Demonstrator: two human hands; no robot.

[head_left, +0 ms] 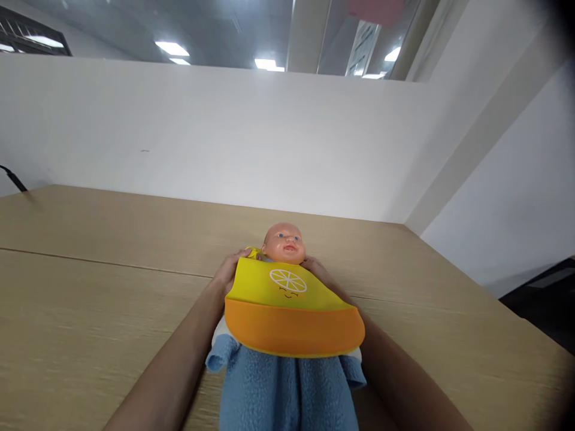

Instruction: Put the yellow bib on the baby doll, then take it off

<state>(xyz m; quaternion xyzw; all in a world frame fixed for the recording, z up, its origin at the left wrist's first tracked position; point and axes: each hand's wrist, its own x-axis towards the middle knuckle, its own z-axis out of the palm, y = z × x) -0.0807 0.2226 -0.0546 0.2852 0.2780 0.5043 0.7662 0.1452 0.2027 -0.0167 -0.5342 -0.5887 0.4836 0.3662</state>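
A baby doll [287, 236] in fuzzy blue clothes [269, 389] with white upper sleeves lies face up on the table. Over its chest spreads a yellow bib [251, 281] with an orange pocket [294, 329], a white citrus slice and a smiling face printed on it. My left hand [232, 267] is closed on the bib's yellow neck strap [254, 253], beside the doll's head. On the other side of the neck is my right hand [318, 269], its fingers curled in behind the chin. What they grip there is hidden by the doll and the bib.
The wood-grain table [112, 311] has seams running across it. A white partition [224, 131] rises along its far edge, and another wall stands at the right. A black object [548, 299] sits at the right edge, and a black cable [14, 178] at the far left.
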